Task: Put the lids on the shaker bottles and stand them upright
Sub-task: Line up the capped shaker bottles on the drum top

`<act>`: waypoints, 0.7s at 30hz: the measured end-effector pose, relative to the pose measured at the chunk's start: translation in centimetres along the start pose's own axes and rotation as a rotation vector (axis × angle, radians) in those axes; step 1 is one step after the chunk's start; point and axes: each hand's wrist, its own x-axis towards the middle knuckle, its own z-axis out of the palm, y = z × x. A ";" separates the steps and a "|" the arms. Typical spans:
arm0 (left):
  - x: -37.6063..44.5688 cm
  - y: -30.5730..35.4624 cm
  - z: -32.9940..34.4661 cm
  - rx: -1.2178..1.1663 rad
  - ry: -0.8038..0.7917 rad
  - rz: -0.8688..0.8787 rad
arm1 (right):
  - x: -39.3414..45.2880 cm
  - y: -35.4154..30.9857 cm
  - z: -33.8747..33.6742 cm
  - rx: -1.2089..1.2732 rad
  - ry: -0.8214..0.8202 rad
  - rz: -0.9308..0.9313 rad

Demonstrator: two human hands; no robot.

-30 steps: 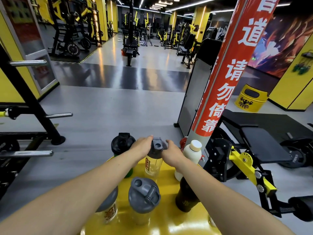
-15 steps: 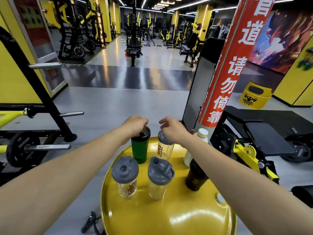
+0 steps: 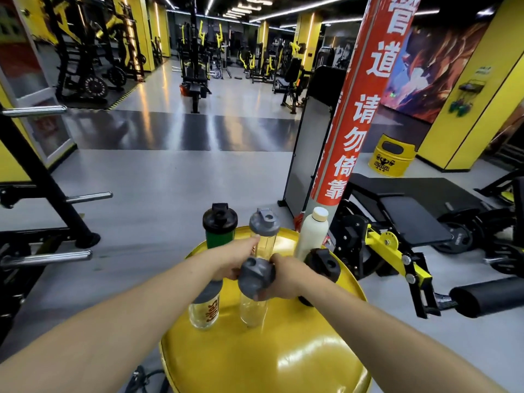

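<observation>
Several shaker bottles stand upright on a round yellow table top (image 3: 283,358). At the back are a green bottle with a black lid (image 3: 219,226) and a clear bottle with a grey lid (image 3: 264,226). Nearer stands a clear bottle (image 3: 252,310) whose grey lid (image 3: 255,279) sits between my hands. My right hand (image 3: 286,279) grips the lid from the right, and my left hand (image 3: 235,259) presses it from the left. A clear bottle with an orange logo (image 3: 205,309) stands left of it, its lid partly hidden by my left wrist. A black bottle (image 3: 323,266) is behind my right hand.
A white bottle with a cream cap (image 3: 313,234) stands at the table's back right. A red pillar with white characters (image 3: 357,123) rises just behind it. A black and yellow weight bench (image 3: 397,239) is on the right, a rack with steel pegs (image 3: 45,253) on the left.
Both hands have pulled back from the two far bottles to the nearer clear bottle's grey lid. The camera has tilted slightly.
</observation>
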 end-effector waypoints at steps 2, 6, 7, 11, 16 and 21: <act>0.4 -0.2 0.3 -0.032 -0.016 -0.022 | 0.2 0.3 -0.1 0.030 0.014 -0.039; -0.1 0.2 0.7 -0.088 0.014 -0.019 | 0.7 1.3 -1.9 0.043 -0.004 -0.143; -0.2 0.2 0.9 -0.080 0.020 -0.015 | 1.0 1.7 -2.3 0.031 -0.005 -0.168; -0.2 0.2 1.9 -0.122 0.049 -0.011 | 2.1 3.2 -3.3 0.026 -0.036 -0.249; -0.3 0.3 2.9 -0.194 0.025 -0.093 | 3.0 5.3 -3.2 0.130 0.029 -0.329; 0.4 0.0 3.2 -0.091 0.145 -0.072 | 3.0 6.6 -3.0 0.300 0.127 -0.158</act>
